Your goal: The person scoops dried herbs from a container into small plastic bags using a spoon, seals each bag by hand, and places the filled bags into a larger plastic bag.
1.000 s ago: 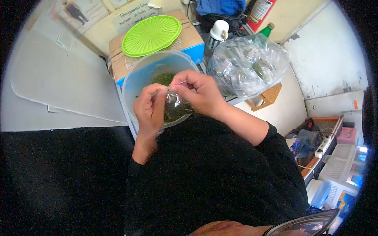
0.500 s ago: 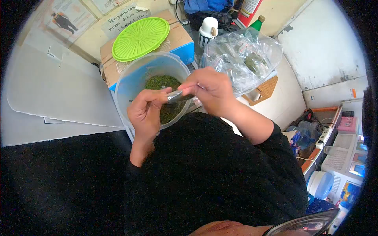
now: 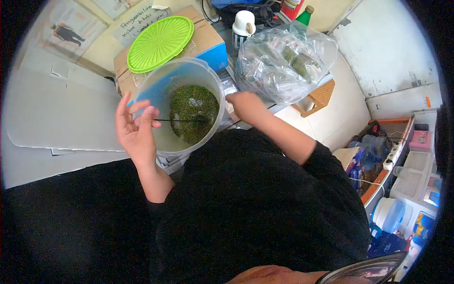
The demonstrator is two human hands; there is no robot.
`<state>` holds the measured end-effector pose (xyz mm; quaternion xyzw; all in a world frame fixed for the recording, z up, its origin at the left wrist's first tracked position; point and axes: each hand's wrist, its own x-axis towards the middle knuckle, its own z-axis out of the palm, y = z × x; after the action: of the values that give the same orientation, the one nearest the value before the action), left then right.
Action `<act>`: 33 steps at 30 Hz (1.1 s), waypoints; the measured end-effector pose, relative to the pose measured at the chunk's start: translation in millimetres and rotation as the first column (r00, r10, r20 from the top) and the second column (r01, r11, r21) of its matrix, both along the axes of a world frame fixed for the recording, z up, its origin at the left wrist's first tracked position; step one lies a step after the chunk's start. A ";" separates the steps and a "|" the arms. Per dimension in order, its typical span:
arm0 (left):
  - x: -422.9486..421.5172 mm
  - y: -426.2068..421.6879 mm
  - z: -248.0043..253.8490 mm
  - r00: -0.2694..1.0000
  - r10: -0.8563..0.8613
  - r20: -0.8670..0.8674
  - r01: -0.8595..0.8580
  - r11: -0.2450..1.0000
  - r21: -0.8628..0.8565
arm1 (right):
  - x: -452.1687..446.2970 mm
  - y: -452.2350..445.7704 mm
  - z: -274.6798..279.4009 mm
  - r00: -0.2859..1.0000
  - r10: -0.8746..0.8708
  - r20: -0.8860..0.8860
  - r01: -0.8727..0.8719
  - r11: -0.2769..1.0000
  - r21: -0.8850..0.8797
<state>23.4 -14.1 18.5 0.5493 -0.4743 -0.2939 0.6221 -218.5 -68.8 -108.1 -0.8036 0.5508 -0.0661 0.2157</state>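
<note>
My left hand (image 3: 135,130) is at the left side of a translucent plastic tub (image 3: 163,90), thumb and a finger pinching a thin dark handle (image 3: 177,120). The handle reaches across the tub; its far end lies in dried green flakes (image 3: 191,132), so its tip is hidden. A pale, clear patch, perhaps plastic, shows on the flakes. Just right of the rim, my right hand (image 3: 250,108) has its fingers curled down by flat clear plastic packets (image 3: 229,87). Whatever those fingertips grip cannot be made out.
A green ribbed lid (image 3: 161,45) rests on a cardboard box (image 3: 201,35) behind the tub. To the right lies a large clear bag of small packets (image 3: 286,64). Behind it stand a white-topped flask (image 3: 244,24) and a green bottle (image 3: 305,16). A brown woven holder (image 3: 321,97) sits at the right.
Both hands held a shiny clear packet over the tub; now they are apart. My left hand has moved left and pinches the dark handle. My right hand has dropped beside the rim.
</note>
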 end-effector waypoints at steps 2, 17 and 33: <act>-3.9 2.8 5.5 0.997 0.030 0.076 -0.028 0.999 -0.027 | -6.3 -3.4 -85.1 0.991 0.129 -0.043 -0.135 0.964 -0.230; -32.4 7.0 -10.2 0.884 -0.466 0.043 0.452 0.873 0.180 | 11.0 8.8 81.3 0.329 -0.192 0.925 0.300 0.950 0.090; -17.1 15.1 -21.6 0.909 -0.416 0.023 0.416 0.909 -0.021 | 52.6 34.1 133.4 0.623 0.140 0.770 -0.141 0.988 -0.066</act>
<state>6.3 1.0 -3.1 0.4305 -0.5897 -0.4086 0.5477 -165.9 -34.8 25.3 -0.7385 0.3414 -0.3858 0.4350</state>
